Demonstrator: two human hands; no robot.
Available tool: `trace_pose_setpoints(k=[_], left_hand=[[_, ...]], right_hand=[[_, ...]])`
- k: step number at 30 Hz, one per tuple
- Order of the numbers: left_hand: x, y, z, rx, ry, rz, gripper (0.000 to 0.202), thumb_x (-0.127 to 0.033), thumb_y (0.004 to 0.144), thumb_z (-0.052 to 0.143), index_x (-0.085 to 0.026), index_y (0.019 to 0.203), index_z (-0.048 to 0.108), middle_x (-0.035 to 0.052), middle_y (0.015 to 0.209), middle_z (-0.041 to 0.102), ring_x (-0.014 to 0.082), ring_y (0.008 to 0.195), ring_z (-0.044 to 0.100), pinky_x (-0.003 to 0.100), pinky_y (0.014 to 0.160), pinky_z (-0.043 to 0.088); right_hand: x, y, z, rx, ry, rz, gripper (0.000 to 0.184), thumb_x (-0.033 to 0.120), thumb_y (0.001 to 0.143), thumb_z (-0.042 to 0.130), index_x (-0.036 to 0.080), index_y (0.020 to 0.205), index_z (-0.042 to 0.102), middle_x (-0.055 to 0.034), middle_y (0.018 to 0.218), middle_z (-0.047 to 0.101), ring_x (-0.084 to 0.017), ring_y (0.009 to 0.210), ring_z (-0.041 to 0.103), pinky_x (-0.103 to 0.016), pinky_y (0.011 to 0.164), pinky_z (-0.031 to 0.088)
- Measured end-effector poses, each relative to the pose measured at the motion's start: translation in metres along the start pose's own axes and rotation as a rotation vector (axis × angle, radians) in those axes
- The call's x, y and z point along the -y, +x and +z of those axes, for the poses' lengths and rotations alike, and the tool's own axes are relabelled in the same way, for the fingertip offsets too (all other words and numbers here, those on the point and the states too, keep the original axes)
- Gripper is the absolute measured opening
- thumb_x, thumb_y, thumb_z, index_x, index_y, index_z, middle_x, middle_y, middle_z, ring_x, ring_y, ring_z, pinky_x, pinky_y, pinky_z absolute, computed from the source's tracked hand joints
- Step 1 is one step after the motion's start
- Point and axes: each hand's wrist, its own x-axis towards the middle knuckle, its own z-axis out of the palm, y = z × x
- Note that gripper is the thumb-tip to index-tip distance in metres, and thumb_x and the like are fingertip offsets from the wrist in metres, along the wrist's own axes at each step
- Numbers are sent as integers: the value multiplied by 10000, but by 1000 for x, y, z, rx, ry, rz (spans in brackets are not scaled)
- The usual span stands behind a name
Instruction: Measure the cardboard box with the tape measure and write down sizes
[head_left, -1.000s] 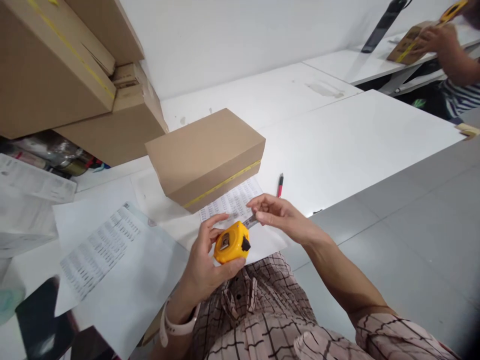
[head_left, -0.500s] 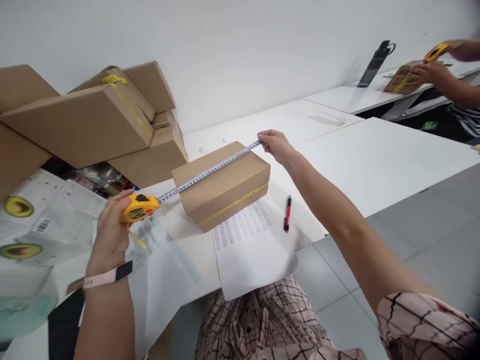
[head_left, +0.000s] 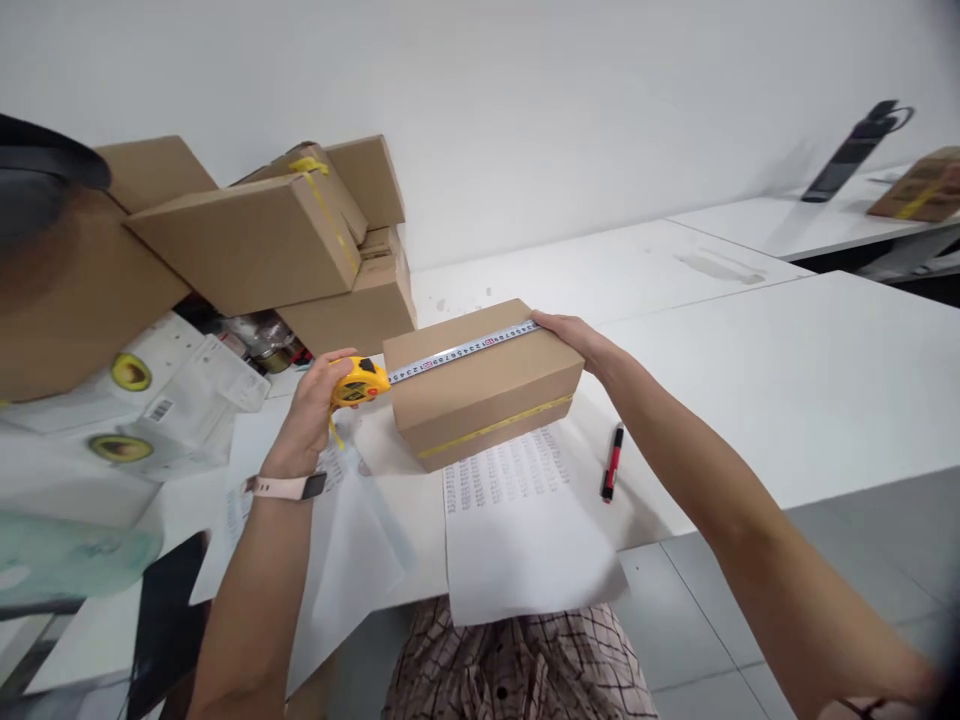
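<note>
A brown cardboard box with a yellow strap lies on the white table in front of me. My left hand is closed around a yellow tape measure at the box's left end. The white tape blade runs along the box's top to its right end. There my right hand pinches the blade's tip against the box's far right corner.
Printed sheets lie under and before the box, a red pen to its right. Stacked cardboard boxes stand at the back left, white avocado-printed packs beside them. Another box sits on a far table.
The tape was pulled out from a short stub to a long span over the box. Now the tape case has come in to the box's left end and the blade lies along its top.
</note>
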Motion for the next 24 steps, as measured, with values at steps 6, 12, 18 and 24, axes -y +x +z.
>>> trace_pose_setpoints(k=[6,12,18,24], left_hand=[[-1,-1,0,25,31,-19,495,-449,690,744,-154,1082,673,43,943,701,162,740,647,212,514,446],[-28,-27,-4,17,55,78,561,-440,727,772,-180,1207,643,80,1141,689,205,957,672,247,710,537],[-1,-144,31,626,-237,-277,699,-452,735,829,-271,1359,573,112,1122,699,232,851,696,348,699,582],[13,-186,107,767,-617,-447,558,-442,677,888,-216,1124,644,85,1121,664,187,877,667,285,723,541]], right_hand=[[5,15,4,-158,-6,176,444,603,764,770,203,740,580,-72,798,661,-169,659,573,-313,557,428],[23,11,0,-250,-7,-48,375,448,801,785,204,652,541,-23,721,592,-149,711,521,-322,708,444],[63,6,2,-123,-21,-321,341,528,910,623,218,781,568,-55,935,668,-193,935,586,-378,948,447],[90,40,46,247,-556,-279,349,563,916,552,223,902,630,-111,1138,649,-291,1041,586,-479,962,463]])
